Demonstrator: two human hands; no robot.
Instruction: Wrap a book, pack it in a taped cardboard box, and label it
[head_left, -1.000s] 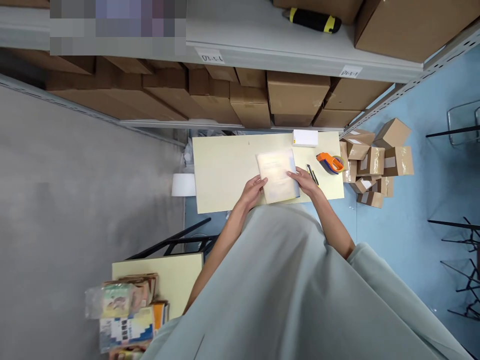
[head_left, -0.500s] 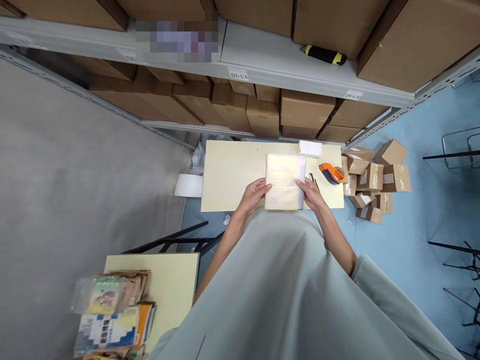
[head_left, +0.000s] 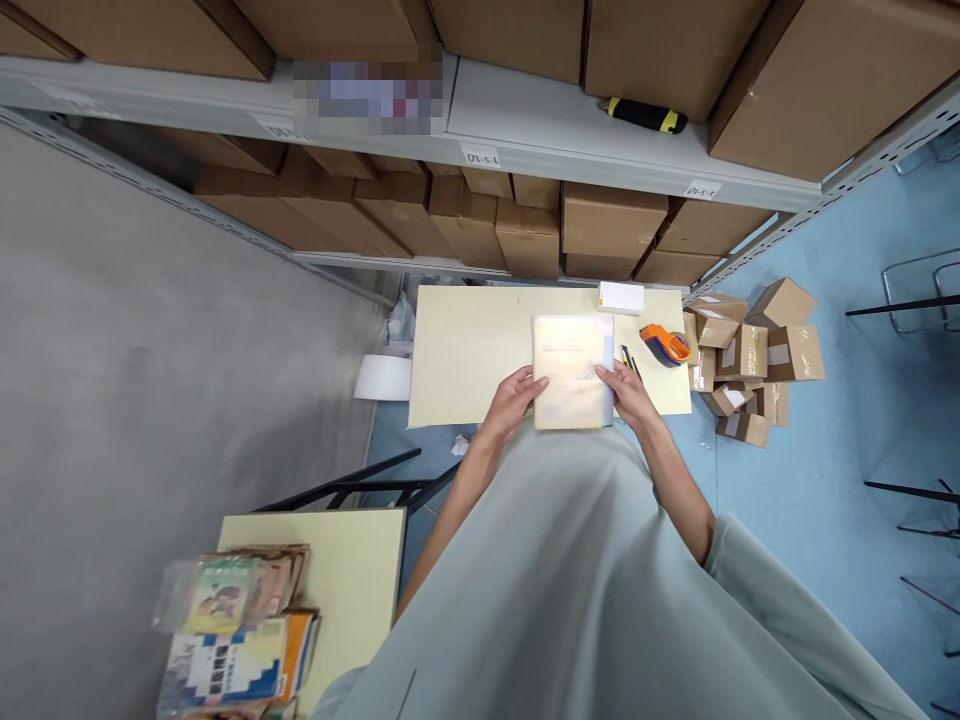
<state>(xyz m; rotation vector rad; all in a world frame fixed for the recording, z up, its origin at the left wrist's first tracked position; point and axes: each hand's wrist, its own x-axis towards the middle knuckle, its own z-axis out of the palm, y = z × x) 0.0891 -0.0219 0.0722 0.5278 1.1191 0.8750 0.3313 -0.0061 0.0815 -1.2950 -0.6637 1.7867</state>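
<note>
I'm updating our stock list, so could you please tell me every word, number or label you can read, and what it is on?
"D3-5-6": middle shelf label, last digit uncertain.
"D3-5-5": right shelf label, small handwriting.
Too blurred or small: left shelf labels, print on the pale flat item, stacked books' covers, carton labels.

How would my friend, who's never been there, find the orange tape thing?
Find the big grey shelf, then the long pale table just below it in the picture. Go to the table's right end, beyond the person's right hand. The tape dispenser there is chunky, bright orange and dark blue, unlike the white box and slim dark tools near it.
</note>
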